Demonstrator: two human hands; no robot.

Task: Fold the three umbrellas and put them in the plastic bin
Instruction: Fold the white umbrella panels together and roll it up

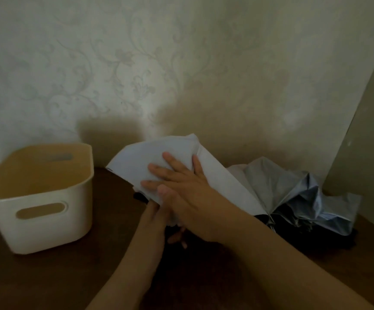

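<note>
A pale white-blue umbrella (136,164) is lifted off the table in the middle of the view, its canopy partly gathered. My right hand (181,189) lies flat over the cloth, fingers spread and pressing it. Under it my left hand (156,218) grips the umbrella from below; its fingers are mostly hidden. A grey-blue umbrella (304,198) lies crumpled at the right against the wall, black parts beneath it. The cream plastic bin (6,198) stands empty at the left with its handle slot facing me. I cannot make out a third umbrella.
The dark wooden table (69,276) carries everything. A patterned wall (136,74) runs close behind, and a plain panel (365,142) leans at the far right. The table's left edge lies just beyond the bin.
</note>
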